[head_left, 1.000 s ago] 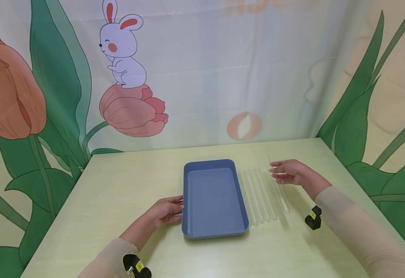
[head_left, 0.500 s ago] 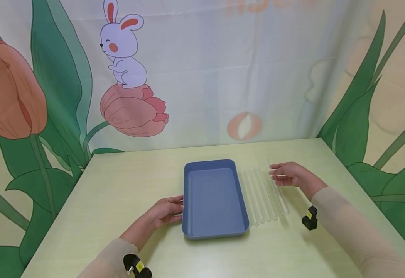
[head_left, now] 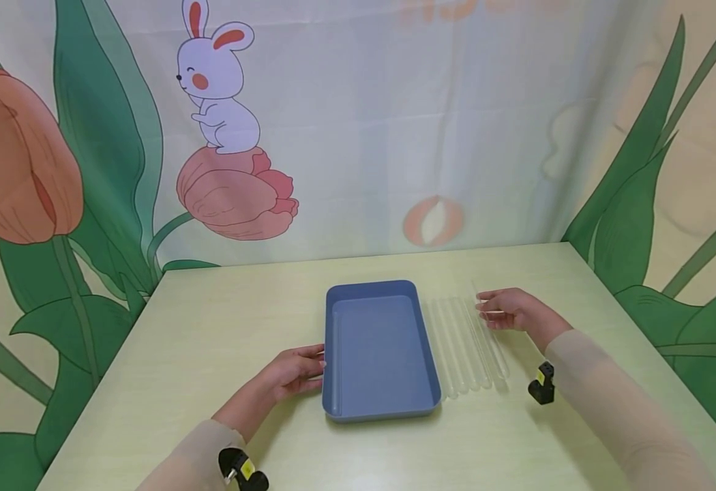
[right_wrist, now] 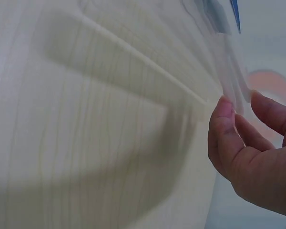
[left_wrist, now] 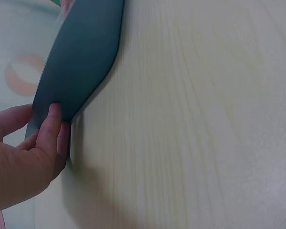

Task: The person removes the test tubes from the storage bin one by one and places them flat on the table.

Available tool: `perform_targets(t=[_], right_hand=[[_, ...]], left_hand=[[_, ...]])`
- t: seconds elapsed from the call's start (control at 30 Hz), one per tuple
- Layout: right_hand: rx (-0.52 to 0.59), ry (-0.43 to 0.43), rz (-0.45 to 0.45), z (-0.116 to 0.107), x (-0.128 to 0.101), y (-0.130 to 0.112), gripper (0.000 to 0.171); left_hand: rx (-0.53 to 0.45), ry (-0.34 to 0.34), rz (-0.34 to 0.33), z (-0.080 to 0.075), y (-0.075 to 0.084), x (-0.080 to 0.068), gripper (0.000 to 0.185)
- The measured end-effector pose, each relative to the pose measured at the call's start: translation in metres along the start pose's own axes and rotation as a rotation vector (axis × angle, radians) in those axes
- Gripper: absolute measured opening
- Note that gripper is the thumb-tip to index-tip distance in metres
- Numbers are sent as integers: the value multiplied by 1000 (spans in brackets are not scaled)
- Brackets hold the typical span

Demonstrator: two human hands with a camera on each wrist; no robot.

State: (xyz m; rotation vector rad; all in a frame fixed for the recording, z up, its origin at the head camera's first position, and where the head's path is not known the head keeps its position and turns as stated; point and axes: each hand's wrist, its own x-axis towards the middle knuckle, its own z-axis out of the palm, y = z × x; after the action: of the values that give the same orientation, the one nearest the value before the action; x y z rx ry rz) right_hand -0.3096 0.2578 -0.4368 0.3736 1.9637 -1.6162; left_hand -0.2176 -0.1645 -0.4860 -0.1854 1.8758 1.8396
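The left hand (head_left: 293, 374) rests its fingertips against the left wall of a blue rectangular tray (head_left: 382, 361). In the left wrist view its fingers (left_wrist: 50, 126) lie loosely along the tray's outer side. On the right, the right hand (head_left: 514, 311) pinches a clear test tube (head_left: 493, 348) near its far end, the rounded end pointing toward the person. That tube lies slightly slanted beside a row of several clear test tubes (head_left: 456, 348), right of the tray. In the right wrist view, thumb and fingertips (right_wrist: 224, 109) meet at the tube's end; the clear tubes overlap there.
The tray stands in the middle of a pale wood-grain table (head_left: 241, 314). A curtain (head_left: 358, 136) printed with a rabbit and tulips hangs behind the table. A small black device (head_left: 542, 383) is on the right sleeve, another (head_left: 243, 469) on the left.
The right hand has shifted slightly left with the test tube, whose near end now lies closer to the row. The left hand and tray have stayed in place.
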Motion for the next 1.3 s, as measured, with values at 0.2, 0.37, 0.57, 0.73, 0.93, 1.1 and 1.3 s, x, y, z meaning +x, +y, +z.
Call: perform_targets(t=[0.2, 0.37, 0.57, 0.73, 0.93, 1.1, 1.3], right_hand=[[9, 19, 24, 0, 8, 2, 61], [-17, 32, 19, 0, 10, 4, 61], [-13, 54, 29, 2, 16, 9, 61], [-2, 68, 32, 2, 19, 11, 60], [-33, 81, 36, 0, 29, 15, 61], [-14, 40, 21, -10, 48, 23, 59], [-46, 67, 23, 1, 36, 19, 60]], left_hand=[[-1, -7, 3, 0, 0, 0, 62], [8, -3, 5, -1, 1, -1, 63], [5, -7, 4, -1, -1, 1, 63], [5, -9, 3, 0, -1, 0, 63], [-3, -3, -7, 0, 1, 0, 62], [-4, -1, -9, 0, 1, 0, 62], [4, -8, 0, -1, 0, -1, 62]])
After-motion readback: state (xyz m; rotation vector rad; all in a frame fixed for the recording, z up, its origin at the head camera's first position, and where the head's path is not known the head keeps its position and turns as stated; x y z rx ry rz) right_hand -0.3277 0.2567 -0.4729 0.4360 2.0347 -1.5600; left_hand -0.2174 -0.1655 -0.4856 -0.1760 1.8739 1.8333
